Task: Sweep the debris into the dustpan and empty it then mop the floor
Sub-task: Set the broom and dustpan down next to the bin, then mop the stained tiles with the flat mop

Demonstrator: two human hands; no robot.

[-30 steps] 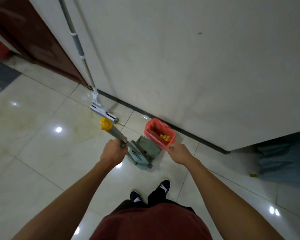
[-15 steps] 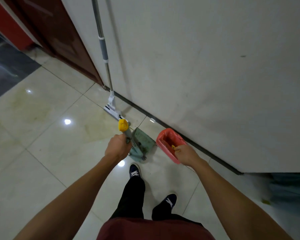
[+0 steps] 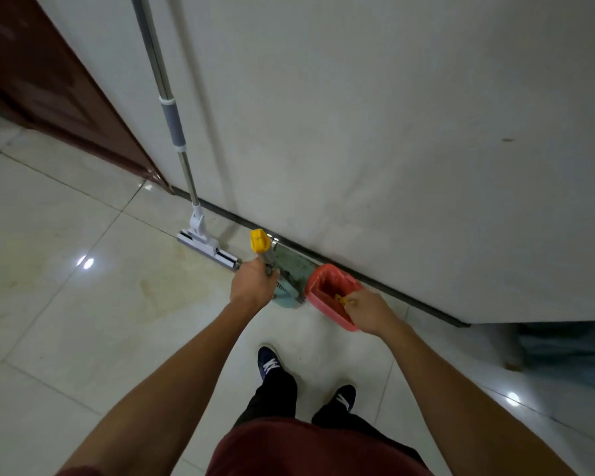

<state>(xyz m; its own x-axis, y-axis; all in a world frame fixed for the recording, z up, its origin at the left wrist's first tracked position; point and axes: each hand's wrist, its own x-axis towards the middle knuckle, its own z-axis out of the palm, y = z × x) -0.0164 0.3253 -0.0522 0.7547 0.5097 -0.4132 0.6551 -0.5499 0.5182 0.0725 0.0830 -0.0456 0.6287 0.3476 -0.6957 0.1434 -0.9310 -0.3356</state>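
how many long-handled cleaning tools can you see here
2. The mop leans against the wall, its head on the floor. The dustpan, with a yellow-capped handle, is held in the left hand. No broom shows; it may be out of frame.

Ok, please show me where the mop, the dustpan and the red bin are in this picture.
mop (image 3: pixel 207 248): head view, on the white head resting on the floor.
dustpan (image 3: pixel 294 267): head view, on the green pan body.
red bin (image 3: pixel 327 298): head view, on its inner wall.

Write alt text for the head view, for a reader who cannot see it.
Seen from above, a person's left hand grips a yellow-capped dustpan handle while the right hand holds a red bin by the wall. A mop leans against that wall.
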